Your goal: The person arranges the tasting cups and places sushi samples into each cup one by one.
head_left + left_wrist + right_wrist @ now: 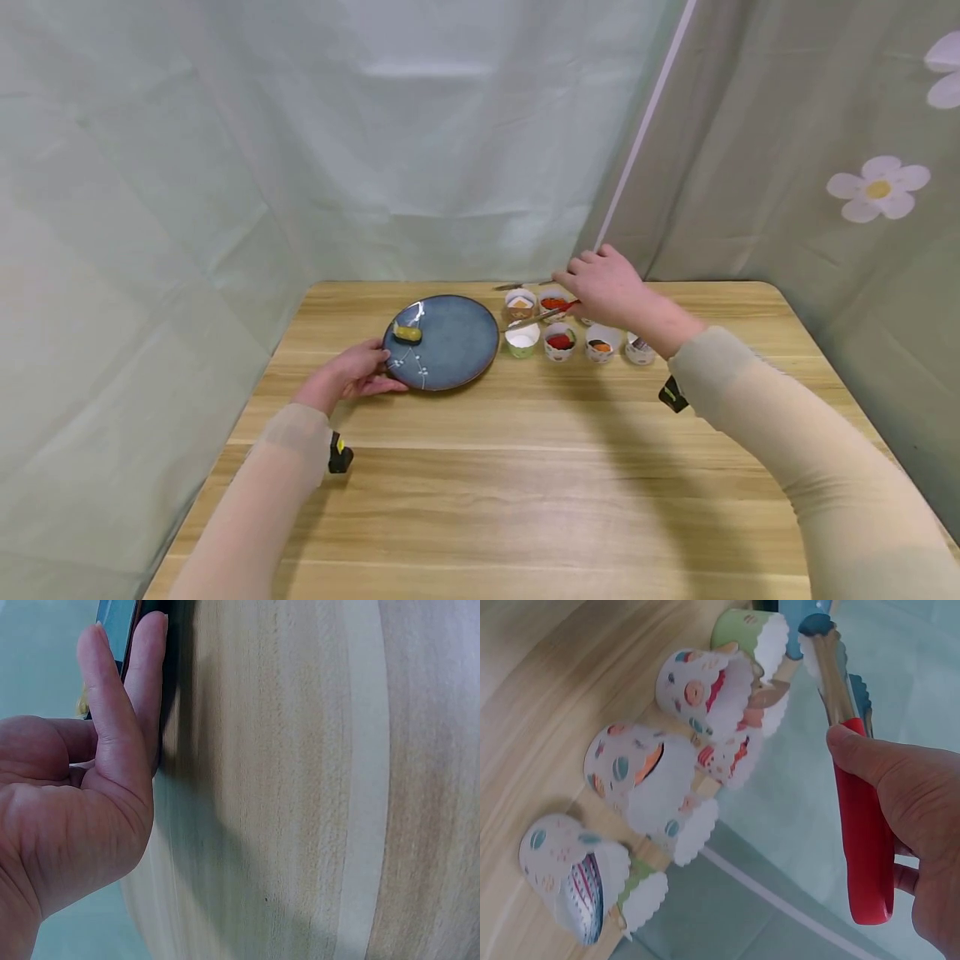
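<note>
My right hand (606,287) holds metal tongs (862,832) by their red grip, with the thumb along its upper end. In the head view the tong arms spread apart over the paper cups (558,343), near a white-lined cup with a green outside (522,340). My left hand (362,369) grips the left rim of a round blue plate (457,342), with fingers on both sides of the edge in the left wrist view. Near the plate's left side lies a small sushi piece (408,334), yellow on top with a dark band. White blossoms decorate the plate.
Several cups stand in two rows right of the plate, holding small colourful pieces; one piece (587,896) is silvery with stripes. The wooden table (480,500) ends at a pale curtain (450,150) behind. My right forearm reaches over the table's right side.
</note>
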`<move>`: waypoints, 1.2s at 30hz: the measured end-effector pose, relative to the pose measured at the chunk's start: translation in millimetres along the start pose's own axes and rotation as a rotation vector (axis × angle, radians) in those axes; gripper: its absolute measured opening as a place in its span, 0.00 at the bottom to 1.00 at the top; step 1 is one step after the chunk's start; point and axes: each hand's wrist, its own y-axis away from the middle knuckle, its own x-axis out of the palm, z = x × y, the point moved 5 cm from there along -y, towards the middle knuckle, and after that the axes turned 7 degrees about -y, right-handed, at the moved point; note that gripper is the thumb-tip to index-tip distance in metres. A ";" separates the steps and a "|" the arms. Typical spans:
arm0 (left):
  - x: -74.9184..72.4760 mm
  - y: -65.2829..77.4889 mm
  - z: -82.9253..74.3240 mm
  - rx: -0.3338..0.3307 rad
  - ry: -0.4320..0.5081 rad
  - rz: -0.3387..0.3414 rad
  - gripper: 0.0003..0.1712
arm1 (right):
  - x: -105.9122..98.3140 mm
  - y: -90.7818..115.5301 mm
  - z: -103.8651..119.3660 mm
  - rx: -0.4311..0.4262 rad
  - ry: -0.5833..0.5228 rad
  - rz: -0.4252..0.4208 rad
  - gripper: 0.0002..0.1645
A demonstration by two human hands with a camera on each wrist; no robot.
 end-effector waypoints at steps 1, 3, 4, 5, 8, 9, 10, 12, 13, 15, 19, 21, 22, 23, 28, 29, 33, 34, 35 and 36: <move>0.1 0.2 0.1 -0.001 -0.002 -0.001 0.33 | 1.6 -1.7 1.6 -0.002 0.000 -0.001 0.39; 0.2 0.2 0.2 -0.002 -0.006 -0.003 0.33 | 2.8 -4.9 5.9 -0.005 -0.005 -0.010 0.39; 0.0 0.3 0.0 -0.001 -0.009 -0.002 0.33 | 3.5 -6.7 8.2 -0.007 -0.006 -0.013 0.38; 0.0 0.2 0.2 -0.001 -0.011 -0.002 0.33 | 3.8 -8.4 10.8 -0.009 -0.009 -0.017 0.38; -0.5 -0.3 0.7 -0.003 -0.013 -0.008 0.33 | 4.8 -14.0 19.4 -0.019 -0.020 -0.021 0.37; -0.4 -0.4 1.1 -0.002 -0.014 -0.007 0.33 | 5.2 -15.7 22.3 -0.025 -0.020 -0.020 0.36; -0.5 -0.6 1.5 -0.003 -0.007 -0.010 0.33 | 5.5 -17.3 25.1 -0.031 -0.021 -0.019 0.36; -0.5 -1.0 2.8 -0.008 0.004 -0.019 0.33 | 6.2 -20.2 30.3 -0.044 -0.018 -0.018 0.37; -0.5 -1.2 3.2 -0.007 0.007 -0.018 0.33 | 6.4 -21.7 32.7 -0.051 -0.015 -0.019 0.37; -0.5 -1.4 4.0 -0.005 0.014 -0.021 0.33 | 6.5 -24.7 36.9 -0.062 -0.001 -0.018 0.37; -0.4 -1.3 3.9 0.003 0.004 -0.015 0.33 | 6.9 -31.4 44.4 -0.068 0.022 -0.004 0.37; -0.8 -1.3 3.6 0.003 0.000 -0.017 0.32 | 7.0 -34.8 48.2 -0.066 0.032 0.009 0.36; -0.9 -1.3 3.5 0.004 0.000 -0.017 0.32 | 7.4 -36.6 50.1 -0.064 0.030 0.014 0.36; -0.9 -1.2 3.4 0.006 -0.002 -0.016 0.33 | 7.9 -38.4 52.3 -0.065 0.028 0.017 0.35; -0.9 -2.0 4.2 0.009 0.001 -0.021 0.32 | 11.9 -47.0 62.1 -0.074 -0.007 0.004 0.32; -1.1 -2.5 4.6 0.006 0.004 -0.027 0.32 | 12.8 -48.6 64.0 -0.078 -0.012 -0.001 0.32; -0.8 -2.5 5.0 -0.002 0.010 -0.036 0.34 | 15.3 -54.6 70.4 -0.076 -0.032 -0.005 0.28; -0.6 -2.2 4.9 -0.006 0.012 -0.039 0.34 | 15.6 -55.9 71.7 -0.072 -0.036 0.001 0.28; -0.2 -1.7 4.7 -0.009 0.012 -0.038 0.34 | 15.7 -57.1 72.9 -0.068 -0.041 0.007 0.27; 0.2 -1.1 4.4 -0.010 0.011 -0.035 0.34 | 15.7 -58.3 74.0 -0.063 -0.046 0.015 0.27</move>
